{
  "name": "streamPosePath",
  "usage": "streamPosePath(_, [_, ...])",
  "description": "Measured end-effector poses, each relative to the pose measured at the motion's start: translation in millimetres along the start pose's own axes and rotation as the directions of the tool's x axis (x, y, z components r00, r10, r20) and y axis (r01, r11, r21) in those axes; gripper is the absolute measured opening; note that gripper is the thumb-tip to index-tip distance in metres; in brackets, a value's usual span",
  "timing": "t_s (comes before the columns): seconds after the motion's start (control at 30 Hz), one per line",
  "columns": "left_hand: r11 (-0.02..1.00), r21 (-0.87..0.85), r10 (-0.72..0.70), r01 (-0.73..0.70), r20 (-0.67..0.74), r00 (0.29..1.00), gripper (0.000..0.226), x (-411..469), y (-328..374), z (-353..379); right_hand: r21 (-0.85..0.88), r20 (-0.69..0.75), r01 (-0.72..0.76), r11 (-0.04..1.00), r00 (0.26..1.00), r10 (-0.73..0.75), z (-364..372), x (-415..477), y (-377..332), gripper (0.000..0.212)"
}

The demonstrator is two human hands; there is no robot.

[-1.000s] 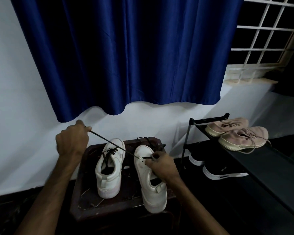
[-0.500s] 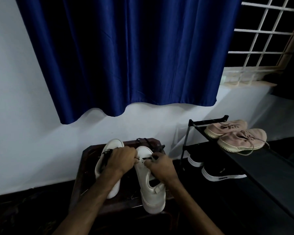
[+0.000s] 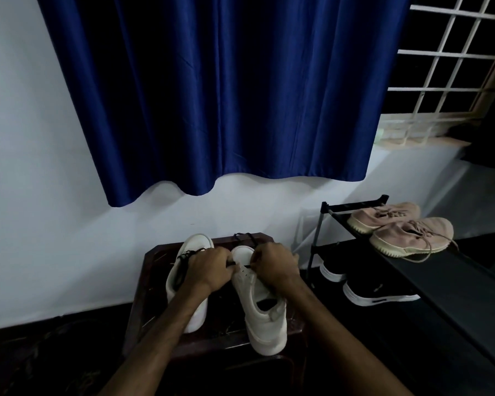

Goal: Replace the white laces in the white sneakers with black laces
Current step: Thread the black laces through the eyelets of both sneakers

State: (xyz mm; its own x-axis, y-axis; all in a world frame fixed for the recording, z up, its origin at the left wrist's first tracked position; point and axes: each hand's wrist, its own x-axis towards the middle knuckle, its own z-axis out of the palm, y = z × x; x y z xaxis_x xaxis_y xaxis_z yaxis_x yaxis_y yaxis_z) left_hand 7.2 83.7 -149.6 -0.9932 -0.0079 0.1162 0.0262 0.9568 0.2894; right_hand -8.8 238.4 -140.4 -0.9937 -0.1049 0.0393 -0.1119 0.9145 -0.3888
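Hands: left hand (image 3: 210,268) and right hand (image 3: 273,265) sit close together, nearly touching, over the front of the right sneaker (image 3: 265,318).
Grip: I read both sets of fingers as curled onto the lace (image 3: 242,264), one pinch from each side. A short black run is stretched between them across the front eyelets.
Right sneaker: white, on the worktop (image 3: 155,261), toe to the wall, heel at the near edge. The tongue is exposed and the eyelets I can see nearer the heel look bare.
Left sneaker (image 3: 196,242): white, just beside it on the left, toe to the wall, partly under the left wrist. Black lacing (image 3: 187,255) runs through its eyelets.
Worktop: dark brown, low, against the wall. Dark loops (image 3: 247,235) lie at its back edge behind the hands; I can't tell what they are.
Rack (image 3: 440,281): black, to the right. Pink shoes (image 3: 412,232) on the top shelf, black shoes (image 3: 377,292) with white soles on the shelf below.
Background: blue curtain (image 3: 226,95) above, window grille (image 3: 455,52) upper right.
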Motion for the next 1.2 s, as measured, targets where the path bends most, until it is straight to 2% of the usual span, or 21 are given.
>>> streamPosePath(0.1, [0.998, -0.039, -0.045, 0.045, 0.017, 0.999, 0.022, 3, -2, 1, -0.026, 0.057, -0.003, 1.0, 0.998, 0.004, -2, 10, -3, 0.022])
streamPosePath(0.23, [0.995, -0.058, -0.084, 0.087, 0.052, 0.995, 0.022, 5, -4, -2, -0.019, 0.209, 0.022, 1.0, 0.978, -0.018, 8, 25, -3, 0.053])
streamPosePath(0.27, [0.992, -0.07, -0.096, 0.101, 0.077, 0.992, 0.022, 6, -4, -3, 0.035, 0.21, 0.01, 0.999, 0.978, -0.017, 10, 27, -2, 0.052])
streamPosePath(0.37, [0.981, -0.134, -0.114, 0.138, 0.169, 0.979, 0.025, 11, -5, -8, 0.263, 0.076, -0.079, 0.962, 0.995, 0.061, 15, 29, 6, 0.017])
streamPosePath(0.43, [0.977, -0.142, -0.129, 0.157, 0.19, 0.973, 0.026, 11, -5, -14, 0.359, 0.005, -0.084, 0.929, 0.996, 0.089, 10, 23, 9, 0.022])
streamPosePath(0.53, [0.963, -0.178, -0.179, 0.204, 0.143, 0.973, 0.037, 12, -11, -30, 0.4, -0.001, -0.116, 0.909, 0.992, 0.127, 6, 18, 19, 0.025])
streamPosePath(0.63, [0.947, -0.22, -0.223, 0.236, 0.081, 0.971, 0.039, 11, -20, -50, 0.271, 0.063, -0.188, 0.944, 0.982, 0.178, 3, 21, 35, 0.036])
streamPosePath(0.7, [0.953, -0.214, -0.217, 0.215, 0.014, 0.976, 0.034, 9, -18, -55, 0.215, 0.154, -0.17, 0.962, 0.978, 0.138, 0, 21, 39, 0.043])
streamPosePath(0.73, [0.958, -0.197, -0.216, 0.208, -0.02, 0.976, 0.03, 7, -14, -55, 0.265, 0.201, -0.18, 0.947, 0.971, 0.128, -1, 21, 39, 0.042])
streamPosePath(0.8, [0.964, -0.178, -0.217, 0.199, -0.085, 0.973, 0.027, 2, -5, -50, 0.502, 0.328, -0.31, 0.808, 0.932, 0.154, -4, 26, 39, 0.034])
streamPosePath(0.83, [0.966, -0.175, -0.211, 0.192, -0.102, 0.972, 0.026, 1, -2, -47, 0.563, 0.341, -0.341, 0.753, 0.926, 0.164, -2, 28, 45, 0.031])
streamPosePath(0.87, [0.966, -0.172, -0.211, 0.191, -0.103, 0.972, 0.025, 0, 0, -45, 0.567, 0.363, -0.338, 0.751, 0.921, 0.141, -3, 29, 49, 0.029])
streamPosePath(0.9, [0.966, -0.17, -0.212, 0.193, -0.099, 0.972, 0.024, -1, 1, -44, 0.514, 0.353, -0.27, 0.814, 0.932, 0.086, 0, 28, 53, 0.028])
streamPosePath(0.97, [0.964, -0.171, -0.22, 0.205, -0.072, 0.973, 0.025, -3, -1, -41, 0.357, 0.284, -0.055, 0.932, 0.957, -0.052, 8, 28, 62, 0.021])
streamPosePath(1.0, [0.962, -0.176, -0.219, 0.207, -0.055, 0.974, 0.025, -4, -1, -40, 0.307, 0.261, 0.02, 0.952, 0.96, -0.104, 10, 26, 64, 0.017])
streamPosePath(1.13, [0.963, -0.191, -0.194, 0.188, -0.014, 0.981, 0.034, -7, 1, -36, 0.179, 0.225, 0.115, 0.977, 0.962, -0.154, 8, 25, 57, 0.012])
streamPosePath(1.2, [0.957, -0.209, -0.195, 0.199, 0.04, 0.98, 0.035, -9, 7, -32, 0.224, 0.214, 0.079, 0.971, 0.968, -0.129, 3, 23, 48, 0.015])
